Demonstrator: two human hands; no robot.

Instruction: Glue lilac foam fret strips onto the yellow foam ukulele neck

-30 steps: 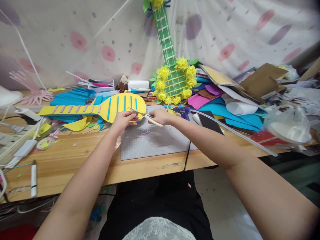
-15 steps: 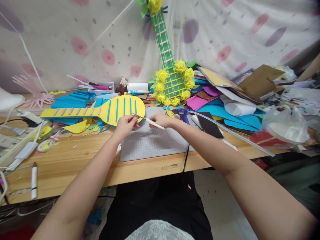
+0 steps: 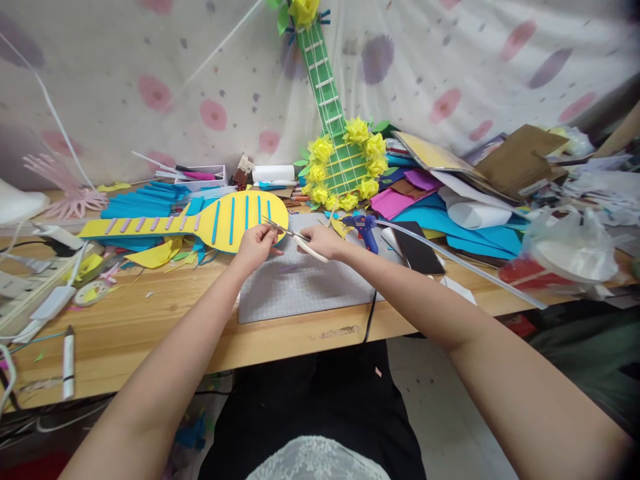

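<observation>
My right hand is closed round the white handles of a pair of scissors, whose metal blades point left. The blades reach to the fingers of my left hand, which pinch something too small to make out. Just behind my hands lies a yellow paper guitar with blue strips on its round body and pale purple strips along its neck. Under both hands is a grey cutting mat.
A green paper guitar with yellow flowers leans on the curtain. Right of the mat are a blue glue gun with a long glue stick, a black phone and stacked coloured paper. A marker and power strip lie left.
The scissor blades have opened and tilted near my left fingers. Both hands stay in nearly the same place, and the view has shifted slightly.
</observation>
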